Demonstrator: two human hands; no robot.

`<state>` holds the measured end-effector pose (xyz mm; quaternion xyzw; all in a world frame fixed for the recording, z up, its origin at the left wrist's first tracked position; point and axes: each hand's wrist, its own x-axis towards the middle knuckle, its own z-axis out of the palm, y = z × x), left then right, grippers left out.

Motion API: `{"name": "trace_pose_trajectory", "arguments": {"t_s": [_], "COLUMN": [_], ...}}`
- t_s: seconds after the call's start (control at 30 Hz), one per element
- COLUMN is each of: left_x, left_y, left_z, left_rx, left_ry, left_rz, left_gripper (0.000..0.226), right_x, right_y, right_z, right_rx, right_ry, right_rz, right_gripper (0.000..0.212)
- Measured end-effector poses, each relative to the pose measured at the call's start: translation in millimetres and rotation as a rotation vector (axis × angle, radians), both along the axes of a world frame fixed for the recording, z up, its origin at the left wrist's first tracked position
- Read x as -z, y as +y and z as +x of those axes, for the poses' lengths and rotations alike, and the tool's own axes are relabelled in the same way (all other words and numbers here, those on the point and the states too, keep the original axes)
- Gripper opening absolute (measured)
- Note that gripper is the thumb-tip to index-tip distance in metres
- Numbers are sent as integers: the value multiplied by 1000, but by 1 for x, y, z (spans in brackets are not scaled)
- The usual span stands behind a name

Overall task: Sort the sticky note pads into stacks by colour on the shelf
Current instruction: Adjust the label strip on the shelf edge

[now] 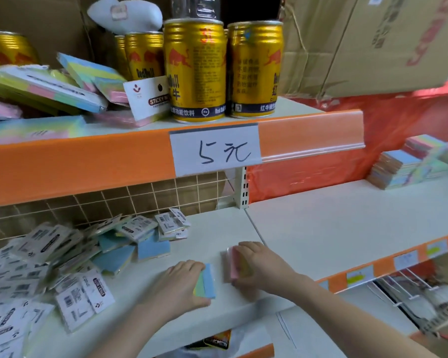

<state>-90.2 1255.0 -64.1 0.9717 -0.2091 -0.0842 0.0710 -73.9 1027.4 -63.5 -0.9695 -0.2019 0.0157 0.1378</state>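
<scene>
Pastel pads in a jumbled heap (62, 254) are lying left of the hands. A blue-green pad (207, 281) is being gripped by the left hand (184, 285) and a pink pad (234, 264) by the right hand (259, 264), seemingly to be set apart by colour on the white shelf (334, 228).
</scene>
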Motion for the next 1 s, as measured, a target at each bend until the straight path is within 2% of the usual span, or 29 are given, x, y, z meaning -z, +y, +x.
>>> {"name": "trace_pose_trajectory", "arguments": {"t_s": [0.2, 0.33, 0.43, 0.53, 0.6, 0.7, 0.87, 1.0], "left_x": [-8, -13, -24, -32, -36, -38, -48, -45], "left_y": [-42, -86, -132, -178, -210, -263, -359, -426], "left_z": [12, 19, 22, 26, 25, 23, 14, 6], "left_rx": [44, 106, 152, 218, 244, 292, 369, 404], "left_ry": [-113, -235, -150, -176, -175, -200, -208, -250], "left_rz": [-61, -123, -83, -90, -101, -119, -121, -155], "left_gripper": [74, 84, 83, 105, 110, 106, 76, 103], "right_x": [-15, -19, -29, -41, -47, -51, -50, -53], "right_y": [-47, -90, -129, -170, -200, -251, -344, -410], "right_z": [-10, -20, -30, -42, -51, -65, -86, -107], "right_rx": [99, 206, 280, 330, 366, 400, 462, 499], "right_ry": [-110, -154, -186, -237, -272, -257, -240, -245], "right_rz": [48, 65, 92, 106, 116, 104, 43, -18], "right_gripper": [75, 75, 74, 64, 54, 61, 74, 77]}}
